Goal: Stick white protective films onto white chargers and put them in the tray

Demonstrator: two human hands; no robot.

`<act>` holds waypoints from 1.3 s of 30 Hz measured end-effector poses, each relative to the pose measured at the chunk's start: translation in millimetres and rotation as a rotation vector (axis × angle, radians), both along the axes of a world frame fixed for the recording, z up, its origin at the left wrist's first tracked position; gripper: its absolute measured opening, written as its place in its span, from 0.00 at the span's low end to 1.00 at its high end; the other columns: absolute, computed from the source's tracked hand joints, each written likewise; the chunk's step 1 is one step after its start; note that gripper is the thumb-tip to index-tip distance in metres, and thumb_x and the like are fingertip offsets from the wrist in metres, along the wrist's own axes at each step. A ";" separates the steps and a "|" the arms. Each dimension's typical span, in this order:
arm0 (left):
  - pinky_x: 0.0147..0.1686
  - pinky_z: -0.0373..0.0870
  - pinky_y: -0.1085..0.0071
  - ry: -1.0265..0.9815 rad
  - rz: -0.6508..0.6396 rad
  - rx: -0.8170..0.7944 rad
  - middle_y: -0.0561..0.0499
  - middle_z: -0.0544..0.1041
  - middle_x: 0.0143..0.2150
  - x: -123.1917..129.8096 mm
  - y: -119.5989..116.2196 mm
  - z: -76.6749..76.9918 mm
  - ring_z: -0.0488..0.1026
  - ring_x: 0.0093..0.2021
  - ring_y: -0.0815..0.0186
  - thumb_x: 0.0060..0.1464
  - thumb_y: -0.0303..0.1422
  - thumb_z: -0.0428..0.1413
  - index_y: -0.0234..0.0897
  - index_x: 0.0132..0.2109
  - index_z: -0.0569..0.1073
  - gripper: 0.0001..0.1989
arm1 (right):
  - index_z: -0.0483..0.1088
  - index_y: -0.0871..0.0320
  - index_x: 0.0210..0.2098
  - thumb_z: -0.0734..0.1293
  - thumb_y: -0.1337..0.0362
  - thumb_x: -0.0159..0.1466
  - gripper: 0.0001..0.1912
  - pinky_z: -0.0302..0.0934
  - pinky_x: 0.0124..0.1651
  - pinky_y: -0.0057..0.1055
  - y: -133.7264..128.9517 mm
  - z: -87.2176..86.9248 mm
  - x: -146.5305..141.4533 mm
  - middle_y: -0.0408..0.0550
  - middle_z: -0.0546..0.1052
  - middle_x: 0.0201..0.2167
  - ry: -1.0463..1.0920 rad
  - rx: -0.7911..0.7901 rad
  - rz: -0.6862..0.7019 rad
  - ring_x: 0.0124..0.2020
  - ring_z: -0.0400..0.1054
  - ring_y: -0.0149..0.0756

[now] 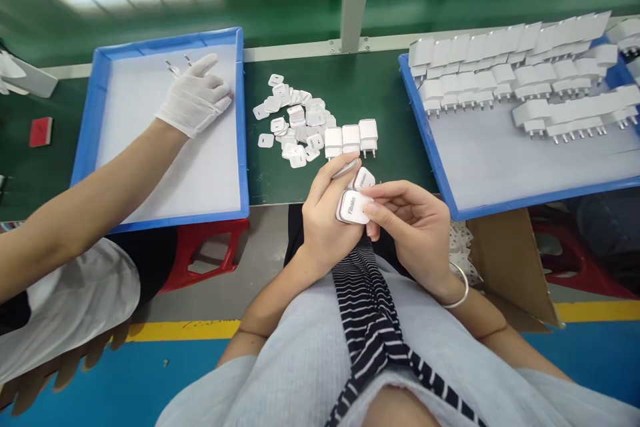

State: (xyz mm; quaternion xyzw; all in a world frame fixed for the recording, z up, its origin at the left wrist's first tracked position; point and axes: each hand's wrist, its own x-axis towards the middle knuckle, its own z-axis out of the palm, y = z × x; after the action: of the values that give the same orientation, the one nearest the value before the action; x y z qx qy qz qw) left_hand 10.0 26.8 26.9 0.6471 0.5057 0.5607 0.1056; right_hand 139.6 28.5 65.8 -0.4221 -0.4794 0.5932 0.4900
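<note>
My left hand (330,220) is closed around a few small white charger face plates, one of them wedged between the fingers. The nearest white face plate (353,208) carries printed lettering and lies over the back of the fingers. Just behind it shows a second printed plate (365,178). My right hand (413,227), with a bangle at the wrist, pinches the edge of the nearest plate between thumb and finger. Beyond my hands stand three white plug chargers (351,138), pins down. To their left is a loose pile of face plates (297,120).
At right, a blue-rimmed tray (453,197) holds rows of white chargers. A co-worker's gloved hand (195,97) reaches into another blue-rimmed tray (245,147) at left, near some metal pins. An open cardboard box (515,267) sits below the right tray. A red stool (210,250) stands below the bench.
</note>
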 end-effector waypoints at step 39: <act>0.58 0.77 0.55 -0.271 -0.215 -0.208 0.43 0.79 0.56 -3.9 1.1 1.5 0.77 0.57 0.57 0.57 0.34 0.65 0.41 0.53 0.79 0.16 | 0.70 0.52 0.42 0.72 0.63 0.65 0.09 0.52 0.18 0.26 8.8 -3.0 9.9 0.33 0.66 0.17 -0.153 0.080 0.031 0.16 0.56 0.26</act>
State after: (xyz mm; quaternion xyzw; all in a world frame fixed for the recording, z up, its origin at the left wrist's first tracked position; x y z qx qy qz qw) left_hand 6.1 27.9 28.5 0.6017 0.4700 0.5728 0.2983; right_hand 149.6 37.2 62.8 -0.4387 -0.5453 0.5470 0.4592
